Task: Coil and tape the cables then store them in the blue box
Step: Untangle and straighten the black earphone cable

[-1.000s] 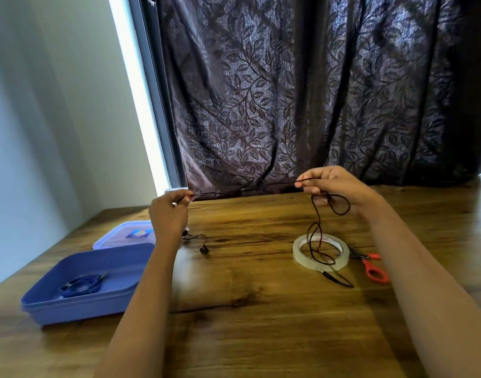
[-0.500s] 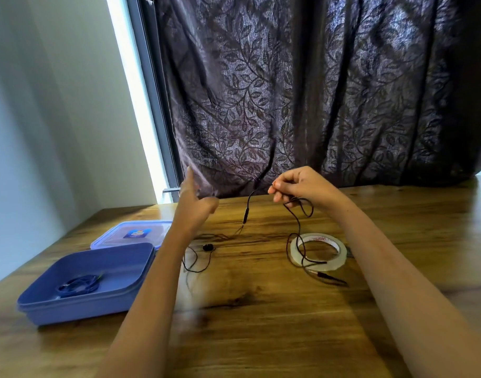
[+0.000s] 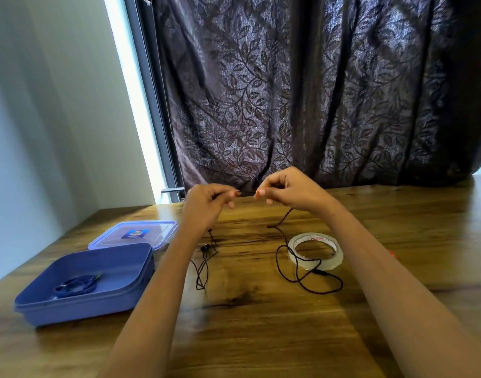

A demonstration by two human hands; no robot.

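Observation:
A thin black earphone cable (image 3: 296,271) runs between both hands above the wooden table. My left hand (image 3: 203,207) pinches one stretch of it, and earbud ends dangle below onto the table near a small black earbud (image 3: 205,247). My right hand (image 3: 288,189) pinches the cable a short way to the right, and the rest falls in loose loops across the roll of clear tape (image 3: 315,251). The open blue box (image 3: 78,285) sits at the left with a coiled blue cable (image 3: 75,285) inside.
The box's clear lid (image 3: 135,233) lies behind the box. A sliver of the red scissors (image 3: 392,253) shows past my right forearm. A dark leaf-patterned curtain (image 3: 302,91) hangs along the table's far edge, with a wall at the left.
My hands came close together from a wide stretch. My left hand let go, then pinched the cable again near my right hand. The slack cable dropped onto the table and tape.

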